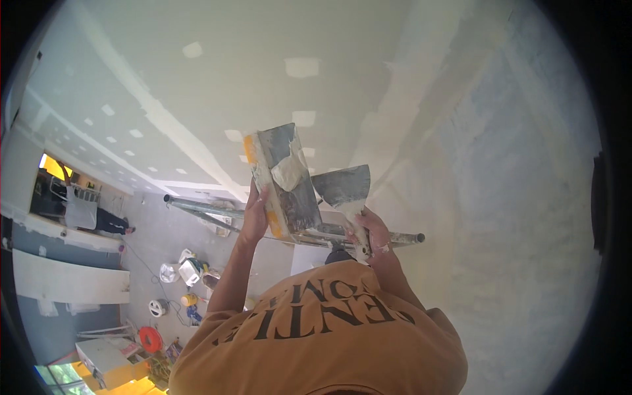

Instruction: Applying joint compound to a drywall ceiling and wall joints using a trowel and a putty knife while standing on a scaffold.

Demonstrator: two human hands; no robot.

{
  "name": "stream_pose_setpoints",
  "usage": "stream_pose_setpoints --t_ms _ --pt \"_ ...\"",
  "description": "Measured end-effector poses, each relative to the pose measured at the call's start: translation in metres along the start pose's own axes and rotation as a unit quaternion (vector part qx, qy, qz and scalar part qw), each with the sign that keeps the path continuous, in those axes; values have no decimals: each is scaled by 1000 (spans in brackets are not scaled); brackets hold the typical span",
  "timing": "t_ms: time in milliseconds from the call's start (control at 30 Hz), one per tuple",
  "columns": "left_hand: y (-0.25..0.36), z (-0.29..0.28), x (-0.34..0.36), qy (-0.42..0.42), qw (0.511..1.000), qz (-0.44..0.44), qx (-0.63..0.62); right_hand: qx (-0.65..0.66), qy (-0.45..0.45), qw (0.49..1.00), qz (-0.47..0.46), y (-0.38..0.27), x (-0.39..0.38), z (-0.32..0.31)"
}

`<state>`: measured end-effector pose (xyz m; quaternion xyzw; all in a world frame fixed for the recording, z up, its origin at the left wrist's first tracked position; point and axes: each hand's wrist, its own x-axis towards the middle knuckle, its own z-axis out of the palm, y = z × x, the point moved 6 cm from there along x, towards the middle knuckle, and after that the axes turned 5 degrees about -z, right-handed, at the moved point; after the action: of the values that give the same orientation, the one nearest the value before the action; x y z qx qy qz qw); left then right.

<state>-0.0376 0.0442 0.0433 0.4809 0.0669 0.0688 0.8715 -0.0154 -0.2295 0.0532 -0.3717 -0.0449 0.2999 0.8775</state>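
The right hand (375, 230) has its fingers wrapped round the handle (361, 241) of a broad filling knife (343, 185), blade beyond them. Farther left, the left hand (255, 215) grips a yellow-edged metal board (304, 203) by its side, fingers partly hidden, probably keeping the pale paste (288, 173) close to the blade. Both forearms (228, 278) reach forward. Beyond the fingers spreads patched plasterboard (230, 79).

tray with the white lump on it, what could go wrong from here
The white lump sits loose on the tray's metal face, so it could slide off if the left hand tips it.
The broad knife in the right hand appears close to the tray; a careless swing might knock it.
Anything dropped could hit the metal rail or the floor.
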Motion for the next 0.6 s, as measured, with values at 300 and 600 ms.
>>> stream_pose_setpoints --t_ms 300,600 --pt "3 6 -2 -11 999 -8 42 29 10 999 -21 -21 -2 7" --pt "30 24 -14 -34 997 -59 47 14 5 1000 -5 -32 0 37"
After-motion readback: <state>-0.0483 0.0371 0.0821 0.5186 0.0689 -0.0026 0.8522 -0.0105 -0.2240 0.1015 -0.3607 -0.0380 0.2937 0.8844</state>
